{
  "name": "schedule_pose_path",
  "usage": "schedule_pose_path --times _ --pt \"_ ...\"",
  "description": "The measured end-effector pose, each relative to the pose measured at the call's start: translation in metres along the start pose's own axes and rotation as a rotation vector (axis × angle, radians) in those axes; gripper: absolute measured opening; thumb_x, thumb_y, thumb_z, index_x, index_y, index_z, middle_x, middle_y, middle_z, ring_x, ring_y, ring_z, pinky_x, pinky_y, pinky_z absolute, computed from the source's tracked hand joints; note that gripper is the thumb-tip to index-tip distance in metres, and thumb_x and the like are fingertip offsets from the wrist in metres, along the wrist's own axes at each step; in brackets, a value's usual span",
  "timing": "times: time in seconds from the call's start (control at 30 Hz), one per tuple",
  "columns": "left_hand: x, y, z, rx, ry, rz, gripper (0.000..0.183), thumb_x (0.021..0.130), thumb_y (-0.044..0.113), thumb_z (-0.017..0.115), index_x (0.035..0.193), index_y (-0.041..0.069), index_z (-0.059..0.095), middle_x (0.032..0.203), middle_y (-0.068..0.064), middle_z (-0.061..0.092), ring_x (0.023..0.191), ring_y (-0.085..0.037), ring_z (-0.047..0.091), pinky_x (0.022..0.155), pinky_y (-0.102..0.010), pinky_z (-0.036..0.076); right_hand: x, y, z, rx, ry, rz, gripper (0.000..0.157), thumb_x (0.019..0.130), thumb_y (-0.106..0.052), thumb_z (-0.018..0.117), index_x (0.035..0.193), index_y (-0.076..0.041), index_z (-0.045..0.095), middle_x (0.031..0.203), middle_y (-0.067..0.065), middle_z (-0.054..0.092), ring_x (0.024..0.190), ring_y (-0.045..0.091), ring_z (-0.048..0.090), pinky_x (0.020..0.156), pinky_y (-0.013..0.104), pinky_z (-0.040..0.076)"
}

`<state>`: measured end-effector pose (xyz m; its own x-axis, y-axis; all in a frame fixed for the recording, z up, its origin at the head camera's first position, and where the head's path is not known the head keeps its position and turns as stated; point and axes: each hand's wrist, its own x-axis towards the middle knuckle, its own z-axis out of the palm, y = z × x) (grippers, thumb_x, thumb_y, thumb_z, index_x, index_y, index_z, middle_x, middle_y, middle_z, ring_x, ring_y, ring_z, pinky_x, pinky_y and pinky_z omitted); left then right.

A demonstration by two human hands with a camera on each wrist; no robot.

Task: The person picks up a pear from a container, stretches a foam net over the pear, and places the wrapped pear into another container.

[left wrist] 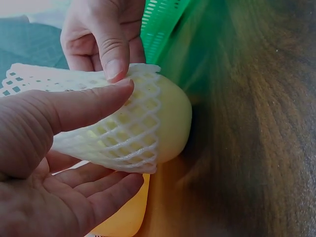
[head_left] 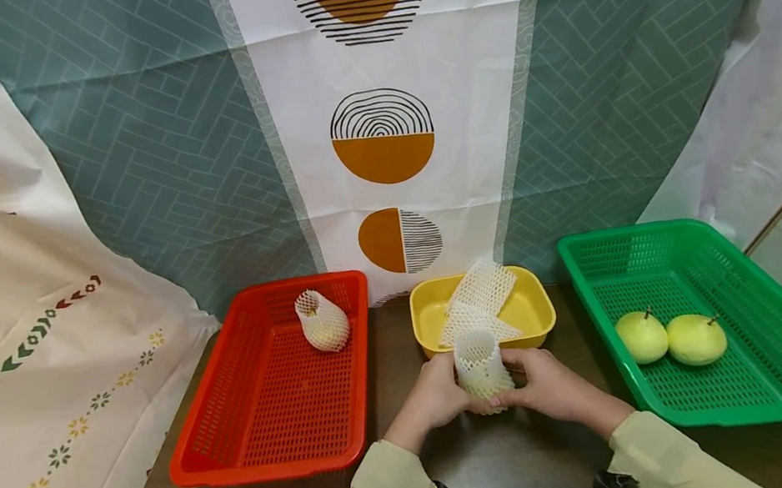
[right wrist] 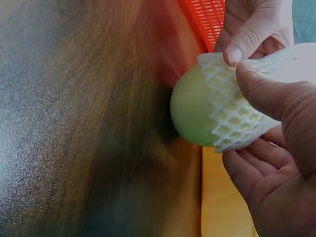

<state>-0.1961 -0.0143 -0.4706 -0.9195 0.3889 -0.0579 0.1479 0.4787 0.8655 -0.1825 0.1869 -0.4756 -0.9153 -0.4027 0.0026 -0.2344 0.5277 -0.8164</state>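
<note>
Now, L hand (head_left: 438, 393) & R hand (head_left: 546, 381) half-cupped, both gripping foam net (head_left: 480, 364) round fruit (left wrist: 175, 121) (one end bare).

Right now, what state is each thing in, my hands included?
Held pear: netted, bottom bare
Held net: partway over that pear, top end open
Left hand: gripping the held net
Right hand: gripping the held net
Red basket: holding one netted pear
Yellow bin: holding loose nets
Green basket: holding two bare pears
</note>
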Motion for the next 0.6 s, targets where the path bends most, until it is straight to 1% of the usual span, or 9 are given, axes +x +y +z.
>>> schedule_pose_path --times 0.13,0.33,0.47,0.6 --pt "0.000 -0.001 0.001 0.006 -0.007 -0.005 0.057 0.050 0.023 0.093 0.098 0.025 0.063 0.087 0.012 0.064 0.079 -0.010 0.058 0.073 -0.027 0.048 0.000 0.001 0.000 0.010 -0.012 0.012 0.058 0.070 -0.038 0.080 0.122 -0.028 0.055 0.123 -0.009 0.060 0.117 0.014 0.056 0.097 0.041 0.047" --pt "0.002 -0.003 0.004 0.031 -0.014 -0.012 0.052 0.049 0.022 0.093 0.092 0.024 0.065 0.081 0.011 0.064 0.074 -0.010 0.057 0.068 -0.025 0.047 0.001 0.005 -0.001 0.041 -0.033 0.012 0.065 0.068 -0.037 0.081 0.125 -0.020 0.054 0.125 -0.002 0.059 0.116 0.021 0.057 0.094 0.042 0.048" --pt "0.002 -0.003 0.005 0.053 -0.016 -0.021 0.054 0.048 0.021 0.093 0.095 0.024 0.065 0.083 0.011 0.063 0.076 -0.010 0.055 0.070 -0.025 0.046 0.002 0.008 0.000 0.050 -0.044 0.028 0.070 0.064 -0.036 0.084 0.125 -0.020 0.054 0.124 -0.002 0.059 0.115 0.020 0.058 0.094 0.041 0.048" --pt "0.002 -0.003 0.006 0.043 -0.024 -0.030 0.060 0.048 0.018 0.093 0.101 0.024 0.065 0.087 0.011 0.063 0.079 -0.010 0.055 0.072 -0.025 0.046 0.003 0.012 0.001 0.056 -0.056 0.042 0.073 0.061 -0.035 0.086 0.125 -0.022 0.053 0.122 -0.004 0.059 0.113 0.017 0.058 0.094 0.039 0.049"
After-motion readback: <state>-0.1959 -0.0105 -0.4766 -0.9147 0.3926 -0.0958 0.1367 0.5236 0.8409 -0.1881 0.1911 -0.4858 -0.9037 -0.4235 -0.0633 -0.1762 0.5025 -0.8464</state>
